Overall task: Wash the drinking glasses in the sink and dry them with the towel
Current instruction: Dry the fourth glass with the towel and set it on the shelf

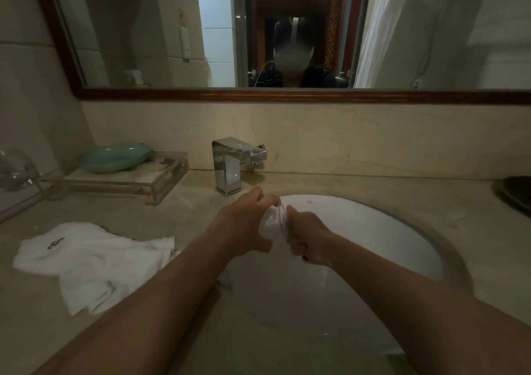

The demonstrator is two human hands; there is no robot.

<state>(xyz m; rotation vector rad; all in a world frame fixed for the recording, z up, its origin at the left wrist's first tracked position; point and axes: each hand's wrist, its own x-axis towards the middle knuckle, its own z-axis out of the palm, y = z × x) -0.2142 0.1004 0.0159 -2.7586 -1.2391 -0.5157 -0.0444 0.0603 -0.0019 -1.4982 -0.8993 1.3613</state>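
While both bare arms reach out over the sink, the far left of the counter (178, 311) shows another clear glass (14, 170), partly cut off at the picture's edge. Next to it sits a clear tray (161, 183) with a green dish (115, 156) resting on its back edge. Nearer to the person, a white towel (86, 259) lies crumpled and flat on the counter, well apart from the hands.

A shiny square tap (230, 165) stands behind the sink, just past the left hand. I cannot tell if water is coming out.

The left hand (244, 225) is wrapped around a clear drinking glass (274, 221), which lies on its side above the left part of the white sink (388, 231). The open end of the glass points to the right.

The right hand (307, 239) is curled up tight against that open end. Its fingers look tucked into or onto the rim, but the blur makes it hard to be sure.

On the far right of the counter sits a dark dish (514, 193), half out of view.

Above it all hangs a mirror (287, 94) with a dark wooden frame.
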